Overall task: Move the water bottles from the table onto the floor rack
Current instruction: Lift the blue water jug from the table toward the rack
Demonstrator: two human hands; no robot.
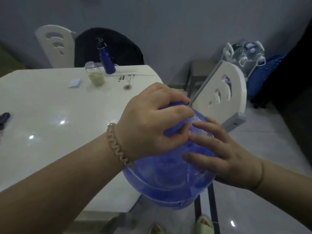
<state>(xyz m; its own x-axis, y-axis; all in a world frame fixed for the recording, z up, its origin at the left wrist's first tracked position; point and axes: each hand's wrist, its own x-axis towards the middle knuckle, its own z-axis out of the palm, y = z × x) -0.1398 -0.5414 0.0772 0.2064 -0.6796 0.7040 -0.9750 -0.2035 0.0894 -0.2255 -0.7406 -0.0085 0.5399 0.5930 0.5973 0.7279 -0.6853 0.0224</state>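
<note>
A large blue translucent water jug (167,179) is at the right front corner of the white table (50,115), partly past its edge. My left hand (150,120) is closed around the jug's capped neck. Beside it, my right hand (219,149) lies flat with spread fingers on the jug's shoulder. A small blue metal bottle (106,60) stands upright at the table's far side. The white floor rack (243,54) stands by the far wall on the right and holds several clear bottles.
A lidded glass jar (95,74) with green contents and a pale blue pad (75,83) sit on the table. White chairs (221,93) stand at the right and behind, one draped with a dark cloth (109,46). A blue bag (263,76) leans near the rack. My slippered feet (204,224) are below.
</note>
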